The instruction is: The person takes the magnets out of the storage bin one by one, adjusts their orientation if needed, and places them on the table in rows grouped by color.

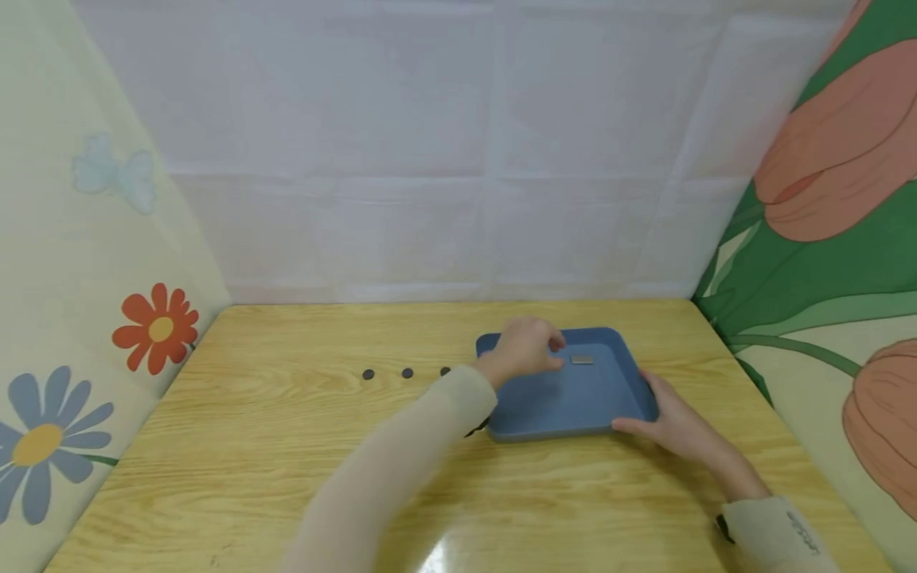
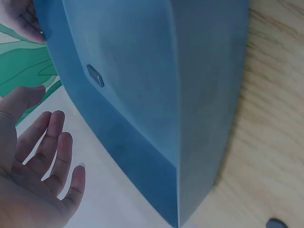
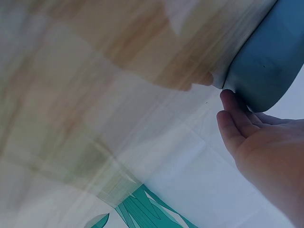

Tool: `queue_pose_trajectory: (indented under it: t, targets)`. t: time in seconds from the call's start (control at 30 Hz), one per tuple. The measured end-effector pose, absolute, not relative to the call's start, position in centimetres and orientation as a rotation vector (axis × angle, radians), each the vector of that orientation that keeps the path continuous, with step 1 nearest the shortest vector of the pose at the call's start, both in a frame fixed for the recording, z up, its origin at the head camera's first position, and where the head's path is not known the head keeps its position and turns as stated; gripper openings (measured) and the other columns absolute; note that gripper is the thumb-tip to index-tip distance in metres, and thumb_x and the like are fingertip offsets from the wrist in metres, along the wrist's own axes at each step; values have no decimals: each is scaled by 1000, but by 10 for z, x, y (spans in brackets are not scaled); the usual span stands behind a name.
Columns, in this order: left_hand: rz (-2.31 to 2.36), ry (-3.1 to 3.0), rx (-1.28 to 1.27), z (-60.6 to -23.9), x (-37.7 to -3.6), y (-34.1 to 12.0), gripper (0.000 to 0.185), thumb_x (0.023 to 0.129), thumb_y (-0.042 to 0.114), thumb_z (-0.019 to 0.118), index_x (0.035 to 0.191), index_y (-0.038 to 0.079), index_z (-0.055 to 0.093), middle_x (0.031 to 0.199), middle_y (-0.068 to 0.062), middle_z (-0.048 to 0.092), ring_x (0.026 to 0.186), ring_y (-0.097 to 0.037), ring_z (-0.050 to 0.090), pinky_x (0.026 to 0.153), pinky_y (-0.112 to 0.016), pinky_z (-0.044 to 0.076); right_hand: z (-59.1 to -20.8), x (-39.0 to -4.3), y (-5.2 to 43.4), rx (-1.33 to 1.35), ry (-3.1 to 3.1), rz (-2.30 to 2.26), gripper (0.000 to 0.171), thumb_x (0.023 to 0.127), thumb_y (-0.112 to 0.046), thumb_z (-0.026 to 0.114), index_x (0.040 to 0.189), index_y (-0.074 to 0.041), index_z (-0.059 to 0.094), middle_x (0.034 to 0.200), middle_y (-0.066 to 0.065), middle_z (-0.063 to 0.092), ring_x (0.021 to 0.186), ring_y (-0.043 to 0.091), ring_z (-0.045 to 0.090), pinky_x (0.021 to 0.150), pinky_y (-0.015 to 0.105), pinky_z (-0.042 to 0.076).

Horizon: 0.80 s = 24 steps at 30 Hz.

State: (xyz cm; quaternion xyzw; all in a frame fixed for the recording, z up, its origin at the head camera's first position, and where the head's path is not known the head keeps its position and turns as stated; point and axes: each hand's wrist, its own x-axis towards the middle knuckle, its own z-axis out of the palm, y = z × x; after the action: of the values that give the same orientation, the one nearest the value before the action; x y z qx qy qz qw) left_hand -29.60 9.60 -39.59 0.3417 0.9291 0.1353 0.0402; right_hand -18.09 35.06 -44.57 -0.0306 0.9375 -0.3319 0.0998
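Observation:
A shallow blue tray (image 1: 559, 402) stands on the wooden table. On its floor, toward the back, lies a small flat grey rectangular piece (image 1: 582, 360), also seen in the left wrist view (image 2: 95, 76). My left hand (image 1: 526, 348) hovers over the tray's back left part, just left of that piece. In the left wrist view its fingers are loosely bent, with nothing between them. My right hand (image 1: 677, 422) holds the tray's front right corner, thumb on the front edge and fingers along the right side. The right wrist view has its fingertips (image 3: 228, 97) against the tray's outer wall.
Left of the tray, small dark round discs lie in a row on the table: one farthest left (image 1: 368, 374), one in the middle (image 1: 407, 372), and one (image 1: 445, 371) partly behind the left sleeve (image 1: 423, 430). A white cloth (image 1: 430, 159) hangs behind the table, with flowered cloths at both sides.

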Motion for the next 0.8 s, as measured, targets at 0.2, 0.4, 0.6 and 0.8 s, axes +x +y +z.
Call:
queue_pose_trajectory:
  t: [0.2, 0.4, 0.6, 0.8]
  targets:
    - [432, 2839, 1022, -405, -301, 110, 33, 97, 32, 71, 127, 19, 75, 122, 8, 76, 113, -11, 70, 99, -31, 56, -444, -180, 350, -84, 2769, -994, 116, 91, -51, 75, 162, 9, 5, 165, 40, 11, 148, 62, 19, 114, 75, 27]
    - [434, 2827, 992, -413, -305, 121, 34, 97, 33, 72, 128, 19, 74, 123, 8, 76, 112, -10, 70, 98, -31, 56, -446, -180, 350, -88, 2775, -990, 116, 91, -52, 75, 162, 8, 5, 165, 40, 11, 149, 62, 19, 115, 75, 27]
    - [437, 2817, 991, -412, -310, 127, 34, 97, 33, 73, 128, 19, 74, 124, 7, 76, 113, -11, 70, 98, -32, 56, -447, -181, 350, -90, 2783, -991, 117, 90, -52, 75, 162, 8, 6, 165, 39, 12, 149, 61, 19, 115, 75, 27]
    - [443, 2823, 982, -411, -314, 135, 36, 96, 38, 74, 126, 19, 75, 123, 5, 76, 112, -11, 71, 98, -33, 57, -448, -180, 350, -92, 2791, -987, 116, 91, -52, 75, 161, 9, 7, 165, 40, 13, 148, 62, 20, 115, 75, 28]
